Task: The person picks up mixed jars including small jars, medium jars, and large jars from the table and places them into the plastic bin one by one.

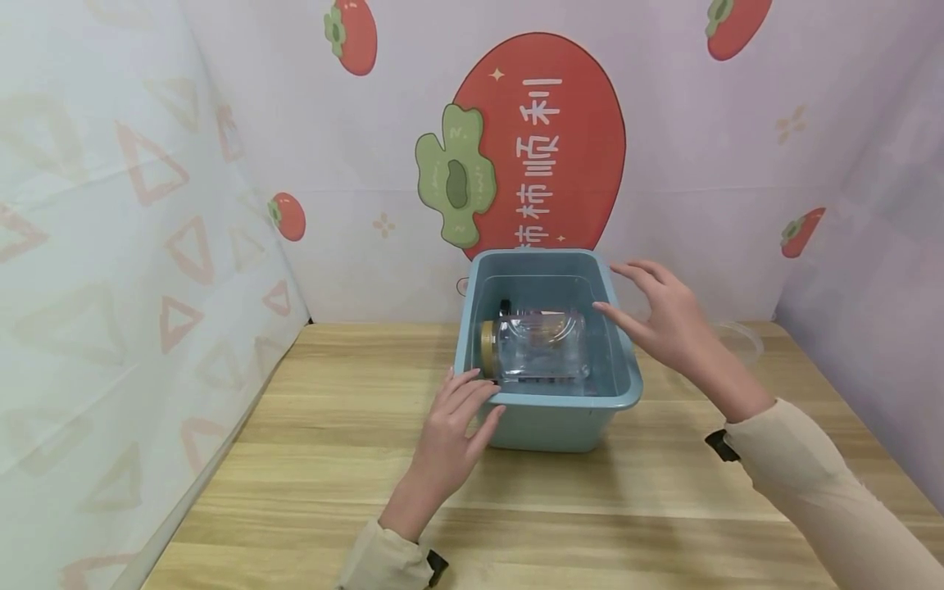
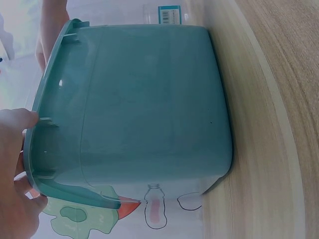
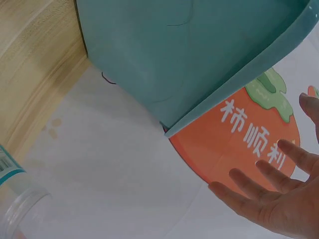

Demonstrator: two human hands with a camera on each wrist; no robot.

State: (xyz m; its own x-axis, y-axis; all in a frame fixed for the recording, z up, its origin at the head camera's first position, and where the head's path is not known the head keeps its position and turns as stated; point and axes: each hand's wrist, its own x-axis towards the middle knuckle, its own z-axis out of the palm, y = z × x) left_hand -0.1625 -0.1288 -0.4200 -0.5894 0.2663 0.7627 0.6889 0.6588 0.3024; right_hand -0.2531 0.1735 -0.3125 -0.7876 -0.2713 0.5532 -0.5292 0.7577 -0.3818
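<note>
A blue-green plastic bin [image 1: 549, 430] stands on the table, holding a clear plastic jar [image 1: 546, 348] with a yellowish lid, lying on its side. Darker objects beneath the jar are too hidden to tell. At the bin's near left corner my left hand [image 1: 450, 430] holds the rim, thumb outside and some fingers over the edge; the left wrist view shows the thumb [image 2: 27, 118] touching the rim. My right hand [image 1: 660, 315] is spread beside the bin's right rim, its fingertips close to it. Seen from the right wrist, its fingers [image 3: 249, 186] are apart with nothing between them.
Right of the bin, another clear container [image 3: 25, 209] with a blue-and-white label lies near the backdrop; in the head view only its faint outline [image 1: 741, 340] shows. A printed cloth backdrop [image 1: 354, 270] rises behind the wooden table [image 1: 310, 467], with cloth sides left and right.
</note>
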